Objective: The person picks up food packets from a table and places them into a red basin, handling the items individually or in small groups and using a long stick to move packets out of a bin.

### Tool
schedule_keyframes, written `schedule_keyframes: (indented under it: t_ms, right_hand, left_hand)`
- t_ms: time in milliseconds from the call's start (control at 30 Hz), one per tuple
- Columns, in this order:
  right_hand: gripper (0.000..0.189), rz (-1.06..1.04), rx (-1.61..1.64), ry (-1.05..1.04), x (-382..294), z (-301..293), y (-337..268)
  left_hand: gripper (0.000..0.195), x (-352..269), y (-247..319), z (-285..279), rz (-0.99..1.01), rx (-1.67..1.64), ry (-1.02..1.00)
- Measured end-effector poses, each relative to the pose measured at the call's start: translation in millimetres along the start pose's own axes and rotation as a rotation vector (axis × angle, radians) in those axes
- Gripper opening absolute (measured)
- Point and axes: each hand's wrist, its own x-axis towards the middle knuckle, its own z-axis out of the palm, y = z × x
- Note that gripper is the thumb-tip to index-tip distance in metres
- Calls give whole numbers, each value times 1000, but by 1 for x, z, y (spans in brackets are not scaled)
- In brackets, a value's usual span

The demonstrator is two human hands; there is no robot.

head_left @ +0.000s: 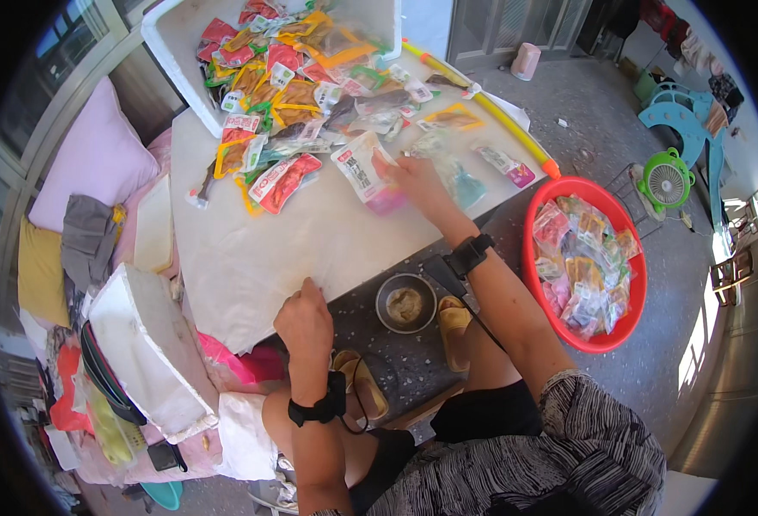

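Observation:
My right hand (414, 187) grips the edge of a white and pink plastic food packet (359, 168) above the white-covered table (250, 251). Near the table's front edge is my left hand (304, 316), its fingers curled and their inner side hidden. Just beyond the hands lies a red and white food packet (285, 183). A pile of vacuum-sealed food packets (295, 103) spills from a tipped white foam box (175, 71). To the right of my right hand are a clear bag with pale blue contents (466, 184) and another pink and white packet (506, 164).
A red plastic basin (640, 284) full of packets stands on the floor at the right. A yellow tube (508, 122) lies along the table's right edge. Below the table edge sits a metal bowl (382, 316). At the left, a foam container (146, 342) leans on bedding.

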Motion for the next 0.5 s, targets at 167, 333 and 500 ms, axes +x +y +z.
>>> schedule_keyframes:
  t_ms: [167, 333, 500]
  right_hand:
    - [28, 150, 34, -34, -10, -4, -4]
    - [29, -52, -274, -100, -8, -12, 21]
    - [25, 112, -181, -150, -15, -7, 4]
  left_hand:
    - [15, -3, -4, 0, -66, -36, -35]
    - [17, 1, 4, 1, -46, -50, -51]
    - [11, -2, -4, 0, 11, -47, 37]
